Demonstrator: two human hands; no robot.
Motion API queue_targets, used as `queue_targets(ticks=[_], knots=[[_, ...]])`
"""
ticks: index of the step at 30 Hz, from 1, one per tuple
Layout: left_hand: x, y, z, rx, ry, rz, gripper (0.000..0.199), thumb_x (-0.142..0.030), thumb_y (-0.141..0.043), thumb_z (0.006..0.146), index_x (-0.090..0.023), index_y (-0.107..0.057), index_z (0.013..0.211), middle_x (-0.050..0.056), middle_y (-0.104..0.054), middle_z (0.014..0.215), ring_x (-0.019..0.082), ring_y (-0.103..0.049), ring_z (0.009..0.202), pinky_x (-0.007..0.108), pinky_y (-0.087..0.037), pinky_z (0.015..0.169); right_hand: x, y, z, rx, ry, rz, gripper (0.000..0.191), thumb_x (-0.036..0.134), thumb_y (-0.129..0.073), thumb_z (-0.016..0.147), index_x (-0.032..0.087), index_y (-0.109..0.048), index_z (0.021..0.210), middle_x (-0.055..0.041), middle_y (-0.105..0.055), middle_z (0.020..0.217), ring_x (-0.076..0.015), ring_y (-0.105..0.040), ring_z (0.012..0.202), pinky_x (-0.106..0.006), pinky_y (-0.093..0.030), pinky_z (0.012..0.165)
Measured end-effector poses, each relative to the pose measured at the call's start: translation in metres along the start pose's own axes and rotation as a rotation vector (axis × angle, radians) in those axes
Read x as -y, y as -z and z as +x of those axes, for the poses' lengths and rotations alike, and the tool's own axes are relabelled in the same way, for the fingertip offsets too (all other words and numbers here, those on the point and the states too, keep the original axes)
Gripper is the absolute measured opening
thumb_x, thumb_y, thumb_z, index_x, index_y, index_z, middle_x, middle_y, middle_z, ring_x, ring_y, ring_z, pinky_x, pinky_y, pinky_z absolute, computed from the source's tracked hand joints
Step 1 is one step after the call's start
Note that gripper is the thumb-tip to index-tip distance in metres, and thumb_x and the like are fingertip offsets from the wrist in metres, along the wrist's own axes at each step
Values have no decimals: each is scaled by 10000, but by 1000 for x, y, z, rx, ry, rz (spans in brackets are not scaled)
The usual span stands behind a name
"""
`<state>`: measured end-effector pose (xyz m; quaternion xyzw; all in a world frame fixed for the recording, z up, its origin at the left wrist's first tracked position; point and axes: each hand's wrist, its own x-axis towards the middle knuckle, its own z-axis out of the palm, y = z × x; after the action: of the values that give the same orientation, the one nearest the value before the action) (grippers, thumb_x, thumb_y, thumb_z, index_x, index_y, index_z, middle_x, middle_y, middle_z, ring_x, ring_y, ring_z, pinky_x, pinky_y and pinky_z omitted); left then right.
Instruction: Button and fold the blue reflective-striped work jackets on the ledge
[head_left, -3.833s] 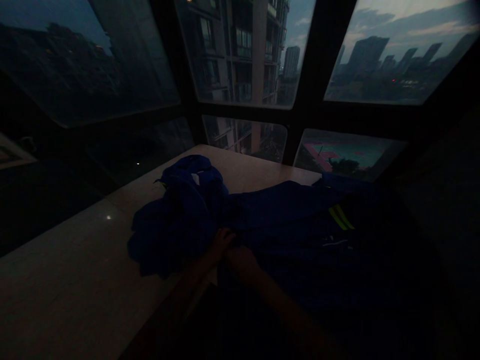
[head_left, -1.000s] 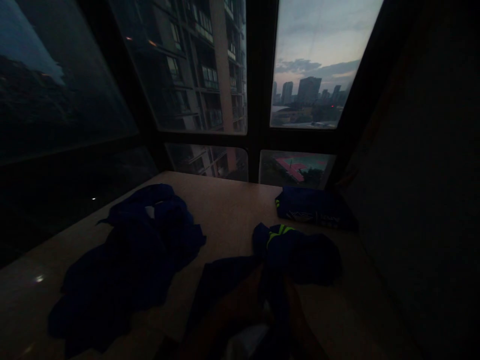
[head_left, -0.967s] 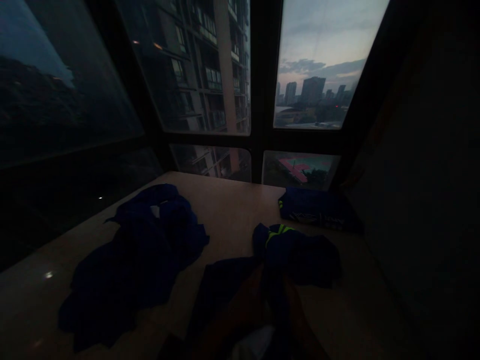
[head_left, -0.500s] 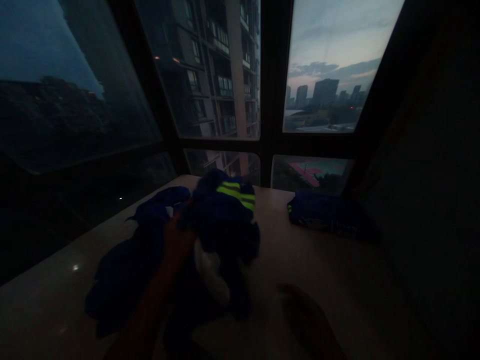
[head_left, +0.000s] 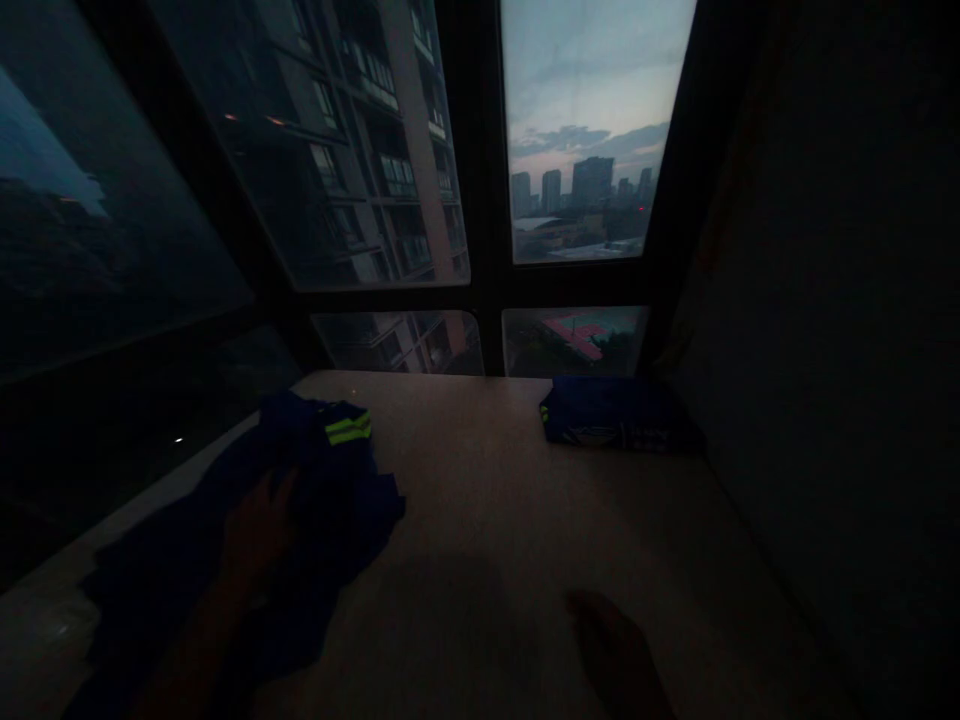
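A heap of dark blue clothing (head_left: 330,520) with a yellow-green striped band (head_left: 349,430) lies crumpled on the left of the pale tabletop (head_left: 465,500). My left hand (head_left: 262,520) rests on top of this heap, fingers apart and pointing away from me; nothing is gripped in it. Low on the right, my right hand (head_left: 611,640) is over the bare tabletop, holding nothing, its fingers loosely bent and dim in the shadow. Where one garment ends and another begins in the heap is too dark to make out.
A folded dark blue garment (head_left: 622,415) with pale lettering and a small yellow-green mark lies at the back right, beside the dark wall (head_left: 817,350). Window frames (head_left: 487,200) rise behind the table and along its left side.
The striped clothing, held up by my left hand before, has come down to the left onto the other blue clothing. My left hand's grip has loosened. The view has swung slightly right.
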<state>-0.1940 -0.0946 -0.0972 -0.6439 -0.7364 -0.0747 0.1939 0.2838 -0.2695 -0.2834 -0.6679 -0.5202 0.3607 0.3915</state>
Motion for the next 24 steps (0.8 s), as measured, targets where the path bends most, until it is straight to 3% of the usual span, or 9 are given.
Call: queue_targets(ticks=[2,4,7,10,13,15,18,21,24], knots=[[-6,-20,-2,131,-26,95,673,-200,-627,735,-137,-484,1390,219,-422,1488,358,-514,1251,490,-452,965,0,2,-1,-6,7,17,401,407,-474,869,208,-729,1106,-96,-707,1181,-238,-659,1109,-374,-502,1001],[-12,-20,1,176,-31,170,725,-220,-651,731,-176,-440,1423,209,-393,1509,380,-453,1310,543,-408,1003,0,5,-1,9,8,40,385,400,-493,869,208,-730,1104,-97,-708,1176,-236,-663,1098,-372,-508,992],[-31,-6,3,14,-90,187,702,-253,-644,753,-187,-431,1418,186,-398,1499,414,-362,1371,651,-303,1064,2,8,1,19,-10,55,389,408,-504,872,199,-725,1114,-106,-703,1190,-242,-660,1109,-377,-511,989],[-72,-6,-9,-106,-237,60,549,-308,-578,819,-163,-504,1343,195,-407,1473,405,-378,1358,618,-337,1072,3,6,2,9,4,60,394,407,-498,875,192,-720,1119,-112,-701,1193,-240,-659,1114,-376,-512,991],[-127,-32,-31,-14,-351,-212,435,-311,-501,866,-179,-552,1277,164,-510,1377,324,-498,1266,483,-456,1014,2,4,4,12,35,72,391,404,-495,870,186,-726,1098,-116,-711,1169,-238,-672,1086,-362,-528,964],[-164,-56,-47,65,-358,-393,366,-282,-462,880,-180,-583,1210,142,-575,1279,262,-574,1166,403,-492,971,0,7,7,6,47,79,398,409,-496,865,187,-724,1103,-112,-717,1155,-231,-684,1058,-347,-542,936],[-210,-84,-69,141,-345,-544,257,-252,-428,891,-186,-624,1043,105,-634,1105,208,-627,1007,334,-504,885,-7,22,13,-107,29,58,415,426,-513,841,190,-719,1114,-106,-716,1156,-231,-681,1062,-329,-547,917],[-238,-99,-83,188,-300,-564,243,-238,-380,916,-198,-615,873,69,-651,921,192,-626,880,313,-476,815,-14,42,19,-277,-50,55,446,465,-514,818,178,-716,1092,-114,-722,1139,-250,-681,1057,-329,-556,891],[-246,-107,-90,168,-276,-552,231,-229,-377,916,-200,-596,849,67,-645,895,198,-610,849,312,-442,775,-17,51,23,-363,-132,73,469,487,-494,820,160,-705,1082,-129,-725,1125,-269,-686,1040,-343,-569,856]])
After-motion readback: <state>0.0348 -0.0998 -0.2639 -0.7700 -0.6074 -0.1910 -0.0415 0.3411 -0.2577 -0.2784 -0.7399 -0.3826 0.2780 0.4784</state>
